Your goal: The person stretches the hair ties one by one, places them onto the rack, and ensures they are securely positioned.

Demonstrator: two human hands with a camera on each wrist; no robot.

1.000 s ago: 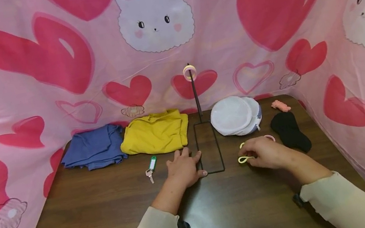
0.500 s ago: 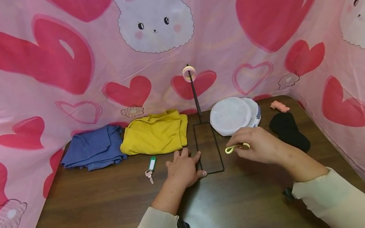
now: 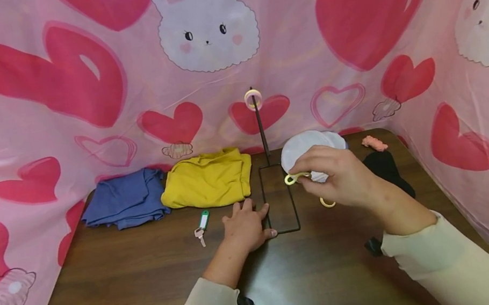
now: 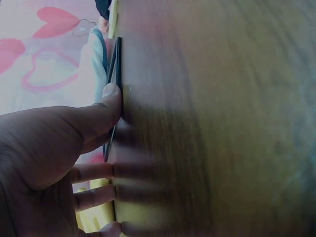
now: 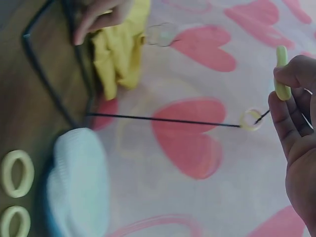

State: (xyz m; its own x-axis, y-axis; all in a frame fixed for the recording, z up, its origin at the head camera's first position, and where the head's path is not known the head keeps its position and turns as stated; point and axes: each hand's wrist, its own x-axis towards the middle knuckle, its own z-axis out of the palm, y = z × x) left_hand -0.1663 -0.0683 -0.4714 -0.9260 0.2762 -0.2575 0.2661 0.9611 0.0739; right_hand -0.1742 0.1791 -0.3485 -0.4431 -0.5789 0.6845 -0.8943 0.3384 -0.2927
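My right hand is raised above the table and pinches a yellow-green ring between thumb and fingers; the same ring shows in the right wrist view. It is close to the top of the thin black wire stand, whose hook carries a pale ring. My left hand lies flat on the table, thumb against the stand's rectangular base. Another ring lies on the table below my right hand, and two rings show in the right wrist view.
A blue cloth and a yellow cloth lie folded at the back. A key with a green tag sits left of my left hand. A white mesh pouch, black eye mask and pink clip are at the right. Pink heart fabric surrounds the table.
My right hand lifted the ring off the table and carried it up and leftward toward the stand. The left hand stayed on the base.
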